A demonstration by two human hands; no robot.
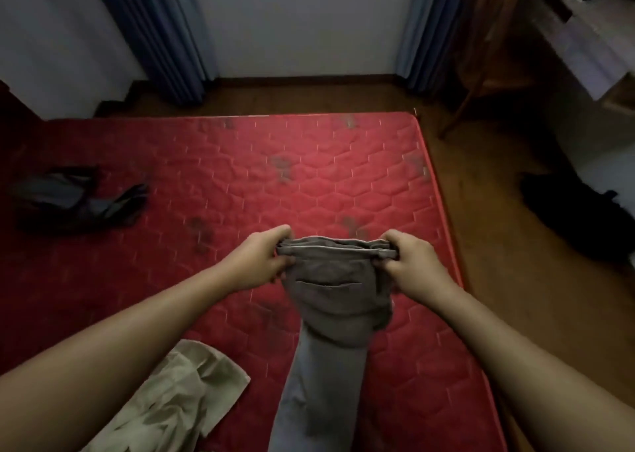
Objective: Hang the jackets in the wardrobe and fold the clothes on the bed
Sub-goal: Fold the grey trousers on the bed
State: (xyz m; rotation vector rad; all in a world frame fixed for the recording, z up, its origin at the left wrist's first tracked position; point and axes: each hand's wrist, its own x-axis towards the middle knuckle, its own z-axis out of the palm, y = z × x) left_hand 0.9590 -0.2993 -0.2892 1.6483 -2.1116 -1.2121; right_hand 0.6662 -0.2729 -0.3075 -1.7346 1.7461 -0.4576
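The red quilted mattress of the bed [309, 176] lies mostly bare through its middle and toward its far edge, which in judgement gives ample flat room for laying a garment out. The folding looks to be at an early stage, since no folded piece can be seen anywhere on it. A pair of grey trousers with a slit back pocket [330, 290] is held up over the near right part of the bed, not far from its right edge, with the legs trailing down toward the near edge. A crumpled beige garment [178, 393] lies unfolded at the near edge, just left of the trousers. A dark rumpled garment [79, 200] sits well apart near the left edge, also unfolded. A dark heap [577, 211] lies on the floor beyond the right edge. Whether any jackets are hung cannot be told. The left hand [261, 262] and the right hand [412, 262] each grip one end of the waistband, fingers [281, 234] curled tight over it and pulling it taut.
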